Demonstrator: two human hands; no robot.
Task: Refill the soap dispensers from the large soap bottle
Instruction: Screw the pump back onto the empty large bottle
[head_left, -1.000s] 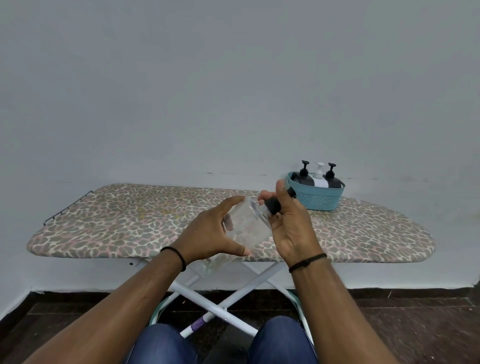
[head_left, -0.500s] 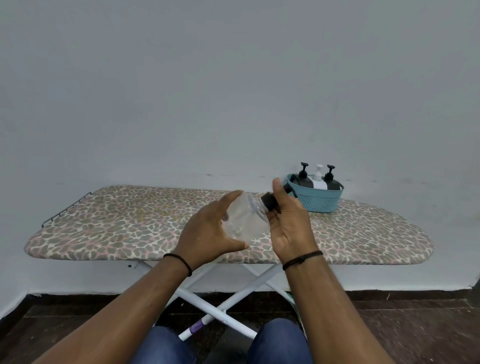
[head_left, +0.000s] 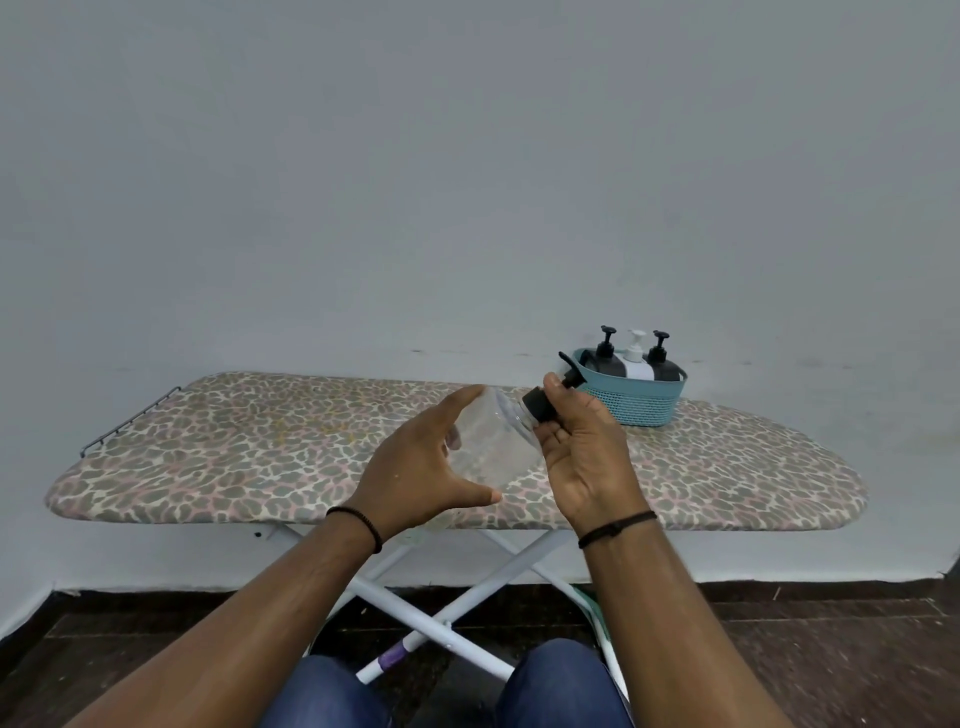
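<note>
Plain pale wall (head_left: 467, 182) behind; leopard-print ironing board (head_left: 234, 457) on white crossed legs (head_left: 431, 618) serves as the work surface, person seated with knees under it. Left hand (head_left: 415, 467) wraps the body of a clear bottle (head_left: 493, 447), thumb under and fingers over, holding it tilted in the air above the near edge of the board, base toward the person, neck pointing up and away to the right. Right hand (head_left: 582, 447) pinches the black pump cap (head_left: 540, 408) at the neck between thumb and fingertips. Judgement: one hand steadies the body so the other can twist the cap; the step in hand looks like unscrewing the pump to open the bottle for filling. Whether the cap is loose yet cannot be told. Bottle appears see-through and nearly or wholly empty; the board pattern shows through its wall. Beyond the right hand, just past its fingertips, a teal basket (head_left: 639, 400) stands on the board holding three more pump bottles (head_left: 634, 358), two dark and one white, upright, pumps on. No large refill bottle can be made out.
</note>
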